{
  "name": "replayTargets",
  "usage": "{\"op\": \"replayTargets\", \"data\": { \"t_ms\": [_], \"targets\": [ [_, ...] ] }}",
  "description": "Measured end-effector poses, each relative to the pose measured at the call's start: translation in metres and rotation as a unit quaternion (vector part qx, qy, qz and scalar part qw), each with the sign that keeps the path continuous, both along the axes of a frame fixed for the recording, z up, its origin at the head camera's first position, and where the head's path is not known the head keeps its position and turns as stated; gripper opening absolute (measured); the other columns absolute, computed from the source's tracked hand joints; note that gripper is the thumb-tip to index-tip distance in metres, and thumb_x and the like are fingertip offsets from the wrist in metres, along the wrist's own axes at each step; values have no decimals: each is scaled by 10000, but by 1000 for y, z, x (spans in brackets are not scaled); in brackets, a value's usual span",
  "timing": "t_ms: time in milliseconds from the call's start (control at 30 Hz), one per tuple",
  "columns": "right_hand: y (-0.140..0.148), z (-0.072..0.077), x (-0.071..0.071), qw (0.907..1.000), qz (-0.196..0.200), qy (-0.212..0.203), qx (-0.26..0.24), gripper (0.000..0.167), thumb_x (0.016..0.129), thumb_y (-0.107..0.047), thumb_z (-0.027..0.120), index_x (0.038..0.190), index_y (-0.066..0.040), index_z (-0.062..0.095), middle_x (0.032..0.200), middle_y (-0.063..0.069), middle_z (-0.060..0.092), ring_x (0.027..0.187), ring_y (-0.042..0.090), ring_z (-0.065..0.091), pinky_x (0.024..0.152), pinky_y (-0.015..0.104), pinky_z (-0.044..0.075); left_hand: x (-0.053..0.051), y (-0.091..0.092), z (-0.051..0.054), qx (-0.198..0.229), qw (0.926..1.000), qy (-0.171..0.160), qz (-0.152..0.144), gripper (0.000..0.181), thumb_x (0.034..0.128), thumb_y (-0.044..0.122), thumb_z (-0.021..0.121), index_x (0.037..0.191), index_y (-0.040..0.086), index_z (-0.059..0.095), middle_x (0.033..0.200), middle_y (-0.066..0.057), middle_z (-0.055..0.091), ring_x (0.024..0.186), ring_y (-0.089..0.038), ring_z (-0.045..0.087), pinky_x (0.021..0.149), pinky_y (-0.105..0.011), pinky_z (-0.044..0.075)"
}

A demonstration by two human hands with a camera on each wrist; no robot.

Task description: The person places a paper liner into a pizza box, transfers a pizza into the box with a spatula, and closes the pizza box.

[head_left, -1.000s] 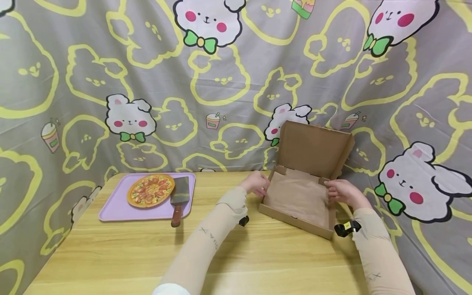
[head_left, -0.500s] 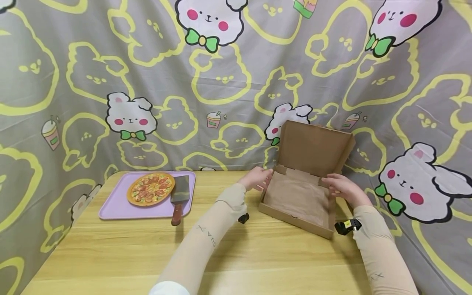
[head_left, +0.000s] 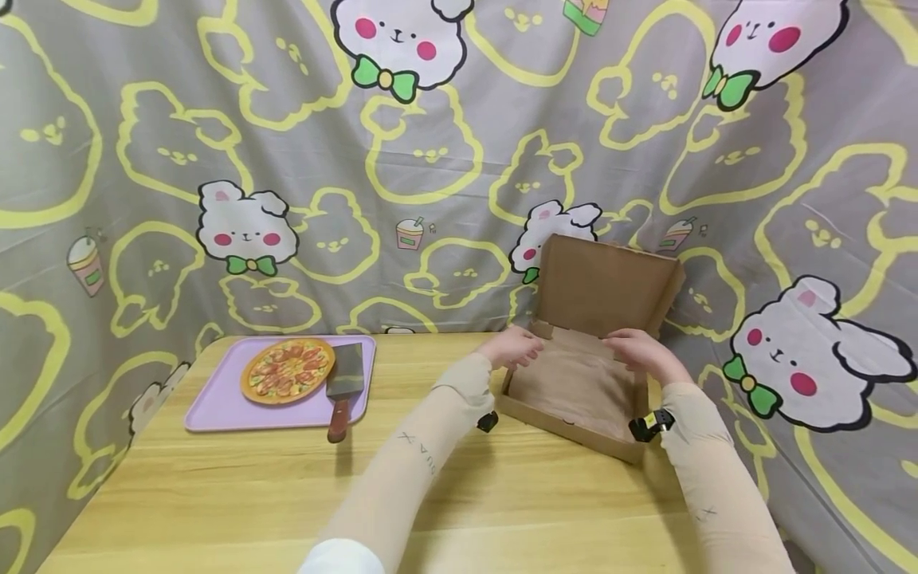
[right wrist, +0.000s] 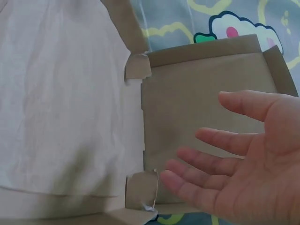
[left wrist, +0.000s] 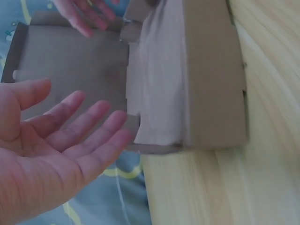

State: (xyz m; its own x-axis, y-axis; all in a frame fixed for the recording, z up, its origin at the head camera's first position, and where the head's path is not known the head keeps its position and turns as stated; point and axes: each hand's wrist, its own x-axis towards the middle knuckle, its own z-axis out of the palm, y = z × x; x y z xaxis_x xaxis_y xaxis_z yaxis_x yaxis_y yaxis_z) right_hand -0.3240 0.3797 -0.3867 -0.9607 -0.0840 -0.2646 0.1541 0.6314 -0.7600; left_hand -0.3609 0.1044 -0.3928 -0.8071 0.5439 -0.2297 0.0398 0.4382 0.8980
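A brown cardboard pizza box point(head_left: 566, 428) stands at the right of the table with its lid point(head_left: 606, 287) raised against the curtain. Brown paper point(head_left: 574, 383) lines its base. Above the box's left side is my left hand point(head_left: 513, 346), and my right hand point(head_left: 641, 351) is above its right side. Both hands hold nothing; in the wrist views the left fingers point(left wrist: 101, 112) and the right fingers point(right wrist: 211, 161) are spread and slightly bent, apart from the cardboard.
On the left, a lilac tray point(head_left: 215, 406) bears a pizza point(head_left: 287, 371). A pizza server point(head_left: 347, 383) with a wooden handle lies at the tray's right side, its handle over the front edge. A patterned curtain point(head_left: 430, 279) hangs behind the table.
Both hands have moved inward from the sides of the box and are now over it, nearer each other. The box, tray, pizza and server have not moved.
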Motion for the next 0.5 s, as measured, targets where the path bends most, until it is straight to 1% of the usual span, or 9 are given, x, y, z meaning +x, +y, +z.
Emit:
{"op": "replayTargets", "data": {
  "t_ms": [67,100,167,200,267,333,400,433,500],
  "targets": [
    [-2,0,-6,10000,3,-6,61,563,1029,-265,434,1437,105,320,1003,272,613,975,375,626,1000,523,469,-1,7,1,-17,9998,-221,30,401,991,243,505,1318,19,566,1299,-192,623,1220,-361,585,1060,-542,438],
    [-2,-1,-10,9999,-3,-18,104,556,1022,-258,448,1428,106,337,803,181,596,784,285,617,950,482,490,-2,11,1,-5,9993,-361,53,400,990,236,504,1321,18,562,1314,-192,613,1234,-362,576,1072,-543,428],
    [-4,-2,-16,9997,-7,-40,222,552,1013,-248,461,1417,113,353,781,158,579,730,233,567,925,472,498,-6,17,1,86,9978,-653,110,405,987,228,506,1324,9,558,1347,-203,590,1262,-376,553,1088,-556,407],
    [-4,-3,-18,9997,-36,-103,218,555,1008,-242,467,1416,115,349,788,168,580,739,239,572,928,477,494,-8,19,1,165,9962,-845,132,411,991,225,501,1334,3,547,1373,-212,567,1290,-392,524,1102,-564,386],
    [-4,-5,-22,9995,-59,-237,216,572,1005,-238,464,1429,117,319,1185,343,549,1092,424,590,1034,568,435,-12,23,0,292,9923,-1187,207,416,996,224,489,1346,4,539,1402,-214,540,1322,-406,487,1116,-568,367],
    [-5,-9,-25,9992,-106,-322,201,580,1003,-236,458,1437,115,301,1484,384,270,1359,554,319,1102,624,344,-14,25,-3,444,9881,-1433,343,411,1003,223,470,1353,19,538,1415,-216,525,1327,-401,484,1120,-556,368],
    [-6,-13,-27,9991,-154,-342,197,576,997,-233,469,1432,111,312,1491,385,259,1368,576,282,1091,625,356,-14,26,-8,682,9812,-1720,553,416,1008,217,457,1370,21,522,1425,-218,514,1337,-393,475,1131,-543,361],
    [-7,-16,-28,9991,-138,-285,284,570,995,-236,478,1425,109,332,1484,377,286,1342,555,348,1069,614,387,-14,26,-11,785,9774,-1844,678,418,1006,210,457,1374,23,517,1424,-217,516,1336,-386,479,1128,-536,369],
    [-9,-22,-29,9989,-108,-184,413,541,990,-223,492,1406,104,379,1426,363,374,1153,475,539,1003,565,457,-13,27,-18,880,9720,-1987,895,421,998,205,456,1373,22,511,1419,-214,524,1330,-375,490,1123,-526,380]
  ]
}}
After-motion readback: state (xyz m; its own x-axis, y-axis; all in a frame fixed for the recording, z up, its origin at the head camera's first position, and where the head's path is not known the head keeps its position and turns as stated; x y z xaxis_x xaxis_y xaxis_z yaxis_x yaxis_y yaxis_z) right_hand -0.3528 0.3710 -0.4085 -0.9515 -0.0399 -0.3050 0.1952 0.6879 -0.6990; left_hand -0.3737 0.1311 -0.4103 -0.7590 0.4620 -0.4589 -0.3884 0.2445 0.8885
